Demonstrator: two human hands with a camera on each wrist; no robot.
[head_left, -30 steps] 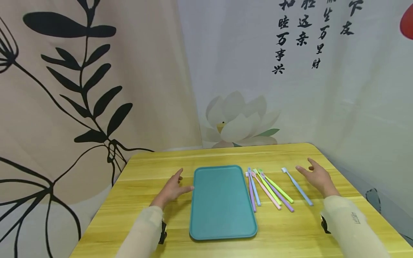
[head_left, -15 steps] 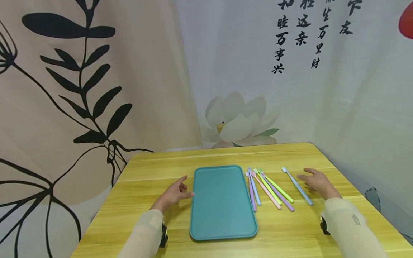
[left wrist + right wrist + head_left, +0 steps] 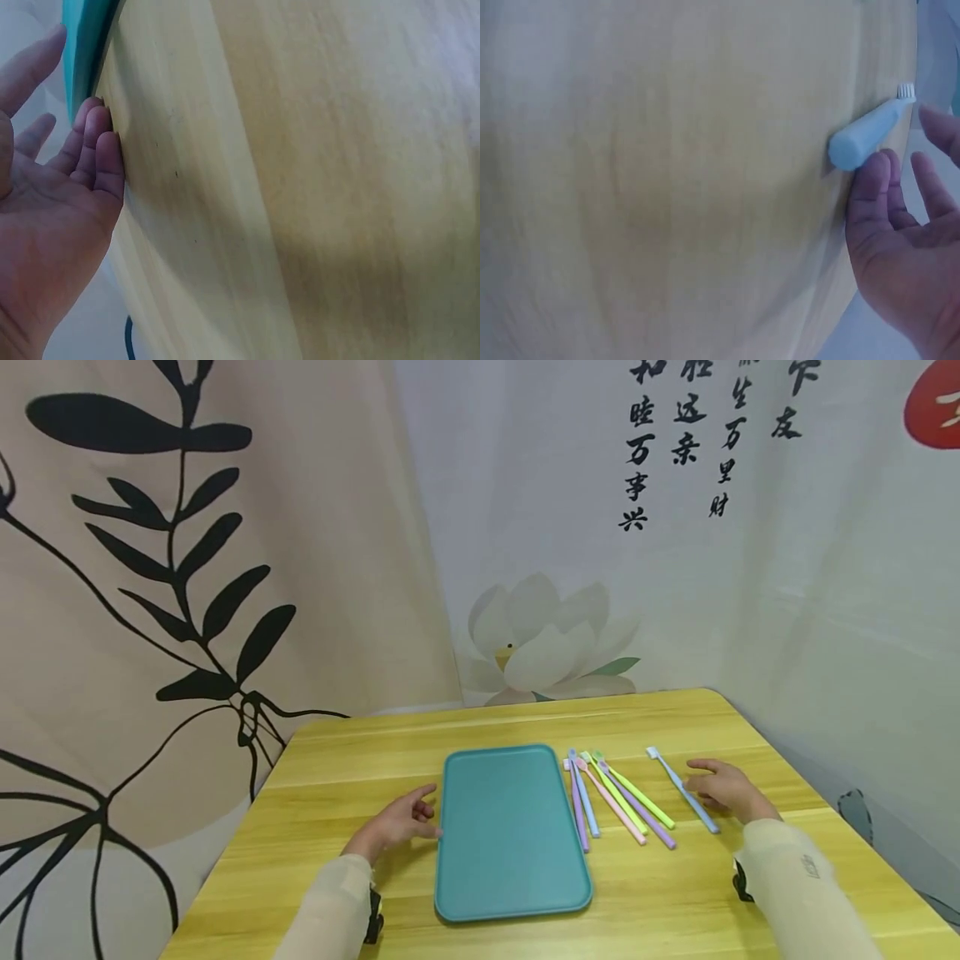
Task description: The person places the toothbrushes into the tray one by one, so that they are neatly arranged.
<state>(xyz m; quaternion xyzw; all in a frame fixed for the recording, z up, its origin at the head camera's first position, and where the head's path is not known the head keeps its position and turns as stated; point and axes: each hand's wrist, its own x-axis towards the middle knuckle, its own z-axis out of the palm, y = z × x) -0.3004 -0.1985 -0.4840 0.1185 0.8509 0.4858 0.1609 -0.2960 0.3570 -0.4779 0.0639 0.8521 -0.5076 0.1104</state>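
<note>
While the bare left hand [image 3: 396, 823] hovers relaxed beside the rectangular teal tray [image 3: 513, 835], lower centre, over at lower right the bare right hand [image 3: 727, 788] curves loosely, gripping nothing, by a slim pale-blue plastic toothbrush [image 3: 678, 782]: probably light, stiff, smooth, best pinched mid-handle!

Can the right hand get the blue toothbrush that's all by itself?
Probably yes: the right hand is right beside the lone blue toothbrush, holds nothing, and no other toothbrush lies in between.

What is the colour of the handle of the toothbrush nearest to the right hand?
Light blue. The handle shows best in the right wrist view, close up.
</note>
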